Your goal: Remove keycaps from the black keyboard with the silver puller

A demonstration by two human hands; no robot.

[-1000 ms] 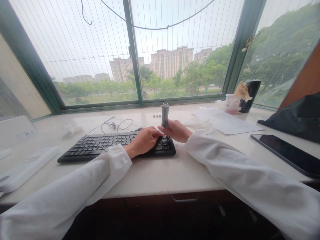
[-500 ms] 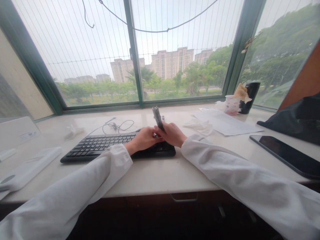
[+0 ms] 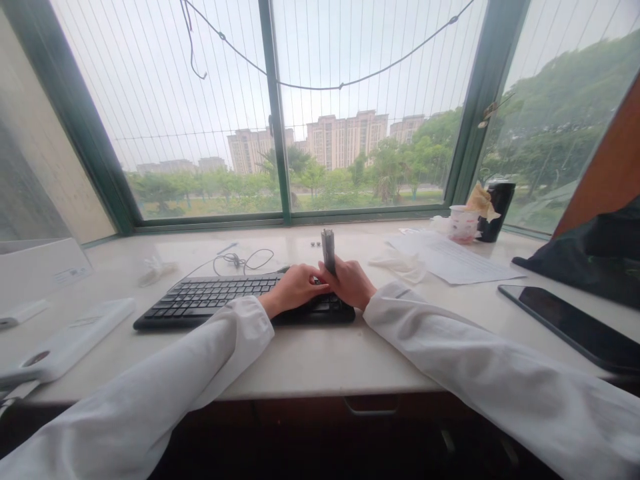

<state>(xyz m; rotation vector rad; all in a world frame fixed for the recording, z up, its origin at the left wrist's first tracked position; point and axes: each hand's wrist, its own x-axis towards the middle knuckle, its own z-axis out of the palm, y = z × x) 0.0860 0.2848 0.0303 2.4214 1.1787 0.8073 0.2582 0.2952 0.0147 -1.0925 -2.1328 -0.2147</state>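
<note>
Pale stone window ledge runs below a green-framed window, with both white sleeves reaching across it to a black keyboard. Left hand lies palm down on the keys, fingers loosely together, just beside the right hand. That hand pinches a grey cylinder upright between thumb and fingers, above the keyboard's far edge.

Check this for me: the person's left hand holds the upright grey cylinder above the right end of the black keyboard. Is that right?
Not quite. The head view shows that the right hand, not the left, holds the upright grey cylinder above the right end of the black keyboard. The left hand rests on the keyboard.
</note>
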